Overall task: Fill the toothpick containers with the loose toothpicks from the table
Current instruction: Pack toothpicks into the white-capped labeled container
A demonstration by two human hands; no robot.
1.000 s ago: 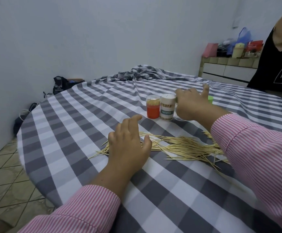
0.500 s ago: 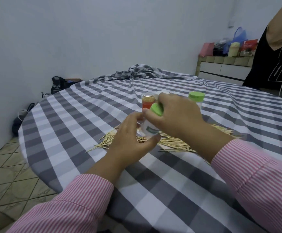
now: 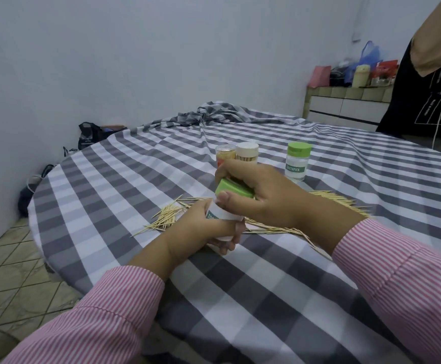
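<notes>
Left hand (image 3: pixel 201 227): fingers curled round the white cylindrical body of a toothpick container (image 3: pixel 223 215), held tilted above the desk (image 3: pixel 279 298). Right hand (image 3: pixel 261 198): fingers and thumb clamped on the container's green cap (image 3: pixel 233 189), which has a smooth plastic look. A green label band on the body is partly covered by the left fingers.

Loose toothpicks (image 3: pixel 166 219): thin, pale wooden sticks, scattered in a flat heap on the desk directly beneath and behind both hands, extending to the right past the right wrist. The hands hide the middle of the heap.

Three further containers stand upright beyond the hands: a clear one with orange base (image 3: pixel 224 155), just beside a cream-capped one (image 3: pixel 247 152) showing sticks inside, and, apart to the right, a green-capped one (image 3: pixel 297 161) labelled "TOOTHPICK".

Desk: round, covered in a grey-and-white checked cloth (image 3: pixel 135 166), bunched into folds at the far edge. Both sleeves (image 3: pixel 408 279) are pink-and-white striped fabric.

Room: plain pale wall, tiled floor (image 3: pixel 11 271) at left with dark bags against the wall. A tiled counter (image 3: pixel 345 98) at far right carries assorted bags and packets. A person in dark clothing (image 3: pixel 424 88) stands at the right edge.
</notes>
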